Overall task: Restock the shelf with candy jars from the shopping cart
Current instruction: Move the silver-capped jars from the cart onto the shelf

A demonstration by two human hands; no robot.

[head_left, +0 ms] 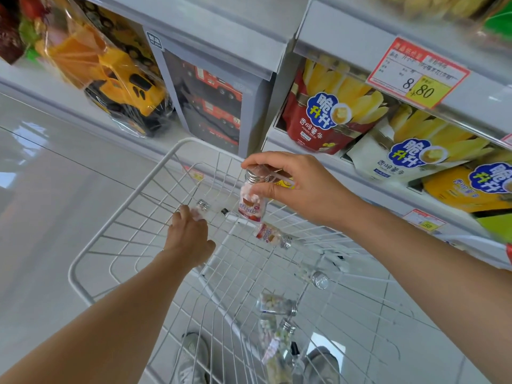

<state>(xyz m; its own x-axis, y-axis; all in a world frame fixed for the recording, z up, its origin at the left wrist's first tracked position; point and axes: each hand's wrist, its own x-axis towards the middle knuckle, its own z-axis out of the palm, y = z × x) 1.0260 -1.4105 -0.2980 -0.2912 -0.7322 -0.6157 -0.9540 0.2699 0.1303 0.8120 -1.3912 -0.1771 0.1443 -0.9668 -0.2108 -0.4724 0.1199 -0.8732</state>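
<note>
Fingers of the left hand curl down over a small jar lying on the floor of the white wire cart, toward its far left; only the jar's silver cap and a bit of clear body show past the knuckles. Beyond the cart on the left, a lower shelf carries a yellow toy truck in clear wrap and a grey box of red fire engines. To the right, the right hand pinches the silver cap of a pink-label jar between thumb and fingertips, so that it hangs nearly upright above the far side of the cart, clear of the wire. Just right of it and nearer, loose jars lie on their sides along the cart floor toward the near end. Farther right, the snack shelf holds a red bag and a white bag of potato sticks, under a price tag reading 8.80.
</note>
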